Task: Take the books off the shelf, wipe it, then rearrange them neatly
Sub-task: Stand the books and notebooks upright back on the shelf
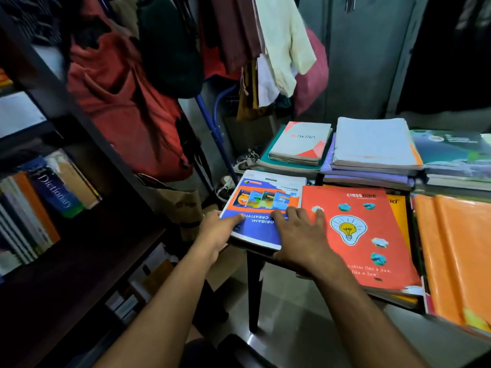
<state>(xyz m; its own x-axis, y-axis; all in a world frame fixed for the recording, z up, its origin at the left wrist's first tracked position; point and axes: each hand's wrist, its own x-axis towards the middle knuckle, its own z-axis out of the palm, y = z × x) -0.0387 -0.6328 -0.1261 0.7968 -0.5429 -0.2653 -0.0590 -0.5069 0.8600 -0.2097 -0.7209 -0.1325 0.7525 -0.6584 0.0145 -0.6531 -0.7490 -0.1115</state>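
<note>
Nearest, the left hand (216,232) grips the near left corner of the blue-and-orange origami book (263,208), thumb on the cover, fingers apparently curled beneath, though they are hidden. The right hand (297,235) lies flat, fingers spread, across that book's near edge and the red lightbulb notebook (361,235) beside it. The origami book lies on the table (255,261) corner, long axis running away from the person, its title facing away. Beyond sit stacked notebooks (372,147). Left, the dark shelf (79,248) holds a leaning Dictionary (55,192).
</note>
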